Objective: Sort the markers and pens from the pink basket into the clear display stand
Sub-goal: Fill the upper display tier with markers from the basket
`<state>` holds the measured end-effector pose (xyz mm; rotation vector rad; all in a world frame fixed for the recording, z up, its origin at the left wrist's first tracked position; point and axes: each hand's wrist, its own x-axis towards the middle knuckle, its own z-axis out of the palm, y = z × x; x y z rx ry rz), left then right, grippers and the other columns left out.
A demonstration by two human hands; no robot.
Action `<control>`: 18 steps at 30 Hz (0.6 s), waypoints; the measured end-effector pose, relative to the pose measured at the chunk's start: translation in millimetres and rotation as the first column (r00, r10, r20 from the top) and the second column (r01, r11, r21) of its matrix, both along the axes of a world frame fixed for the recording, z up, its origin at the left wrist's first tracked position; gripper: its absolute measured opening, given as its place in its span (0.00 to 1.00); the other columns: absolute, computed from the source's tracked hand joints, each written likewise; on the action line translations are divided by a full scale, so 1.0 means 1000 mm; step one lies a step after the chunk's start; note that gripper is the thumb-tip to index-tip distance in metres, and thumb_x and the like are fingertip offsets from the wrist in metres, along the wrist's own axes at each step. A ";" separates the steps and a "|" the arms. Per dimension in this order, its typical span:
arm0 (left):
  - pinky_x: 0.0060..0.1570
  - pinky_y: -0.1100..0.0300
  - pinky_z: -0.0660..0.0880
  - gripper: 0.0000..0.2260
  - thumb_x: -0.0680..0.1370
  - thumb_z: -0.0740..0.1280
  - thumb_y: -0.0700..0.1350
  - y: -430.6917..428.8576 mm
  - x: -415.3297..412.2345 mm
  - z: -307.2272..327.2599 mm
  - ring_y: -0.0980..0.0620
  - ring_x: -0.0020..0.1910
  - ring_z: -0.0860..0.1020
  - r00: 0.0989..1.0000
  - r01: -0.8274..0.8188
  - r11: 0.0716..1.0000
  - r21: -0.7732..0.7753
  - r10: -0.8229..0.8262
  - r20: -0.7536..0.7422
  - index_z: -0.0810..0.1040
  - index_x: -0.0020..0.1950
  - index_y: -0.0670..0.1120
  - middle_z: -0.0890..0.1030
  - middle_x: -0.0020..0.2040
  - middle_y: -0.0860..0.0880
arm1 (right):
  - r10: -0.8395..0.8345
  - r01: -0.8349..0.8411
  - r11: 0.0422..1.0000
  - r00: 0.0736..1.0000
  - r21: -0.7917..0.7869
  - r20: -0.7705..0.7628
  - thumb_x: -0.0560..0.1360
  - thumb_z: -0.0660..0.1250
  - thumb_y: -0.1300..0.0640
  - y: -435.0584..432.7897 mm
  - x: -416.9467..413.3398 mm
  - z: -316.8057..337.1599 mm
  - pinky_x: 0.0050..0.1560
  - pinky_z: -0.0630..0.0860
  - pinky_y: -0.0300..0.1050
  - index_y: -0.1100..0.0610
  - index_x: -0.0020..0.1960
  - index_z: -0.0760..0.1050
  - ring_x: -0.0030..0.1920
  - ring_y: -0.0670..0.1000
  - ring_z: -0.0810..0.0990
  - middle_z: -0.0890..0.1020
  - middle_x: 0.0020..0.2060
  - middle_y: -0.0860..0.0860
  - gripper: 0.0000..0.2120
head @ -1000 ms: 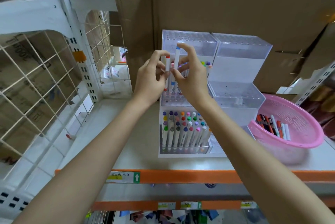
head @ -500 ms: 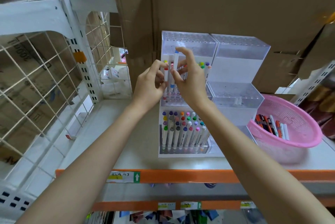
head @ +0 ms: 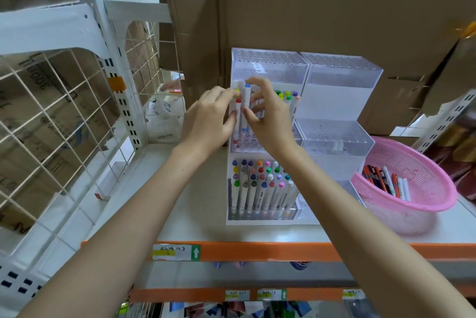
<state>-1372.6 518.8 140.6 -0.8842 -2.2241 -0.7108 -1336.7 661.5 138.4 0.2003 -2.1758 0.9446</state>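
Head view: looking forward and down along my two bare forearms
Cardboard boxes: brown, filling the back behind everything else
Shelf: pale top with an orange front edge that carries a paper label with a green arrow
Wire grid: white, standing at the left side, with more cardboard behind it
Display stand: clear, stepped in three tiers, two columns side by side, in the middle of the shelf against the boxes
Pink basket: on the shelf just beside the stand, on its right
Left hand: raised in front of the left column's middle tier, thumb and fingers pinching the red-capped marker
Right hand: just beside my left, thumb and fingertips pinching the blue-capped marker
Bottom-tier markers: rows of white barrels with coloured caps, upright in the left column's front tier
Middle-tier markers: a few more, with yellow, green and purple caps, upright behind my right hand
Red-capped marker: white barrel, upright, lower end down at the middle tier's holes; I cannot tell if it is seated
Blue-capped marker: upright, right beside the red one, its cap higher
Pens: orange, black and white, lying loose in the basket
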 end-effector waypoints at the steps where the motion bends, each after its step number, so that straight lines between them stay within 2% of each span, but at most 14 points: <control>1: 0.43 0.54 0.75 0.13 0.75 0.66 0.41 -0.001 0.001 0.001 0.47 0.53 0.77 1.000 -0.012 1.000 -0.017 0.012 -0.013 0.76 0.60 0.45 0.79 0.54 0.47 | 0.001 -0.001 1.000 1.000 0.012 0.015 0.73 0.70 0.66 0.000 0.001 -0.001 0.43 0.80 0.42 0.54 0.64 0.69 0.40 0.47 0.79 0.77 0.43 0.50 0.23; 8: 0.57 0.53 0.71 0.19 0.74 0.67 0.42 -0.009 0.003 -0.001 0.47 0.57 0.76 0.998 -0.026 0.993 -0.118 0.020 -0.051 0.74 0.65 0.47 0.78 0.60 0.48 | -0.005 -0.006 0.993 0.996 0.117 0.092 0.74 0.70 0.64 0.004 0.005 -0.008 0.42 0.81 0.44 0.52 0.63 0.67 0.38 0.46 0.79 0.76 0.40 0.50 0.22; 18: 0.65 0.46 0.66 0.19 0.74 0.67 0.42 -0.010 0.007 0.000 0.47 0.58 0.76 0.996 -0.064 0.982 -0.175 0.052 -0.070 0.74 0.66 0.47 0.77 0.61 0.48 | -0.078 0.061 0.970 0.995 0.237 0.061 0.75 0.69 0.60 0.005 0.009 -0.011 0.42 0.80 0.49 0.55 0.66 0.69 0.38 0.49 0.78 0.78 0.39 0.50 0.21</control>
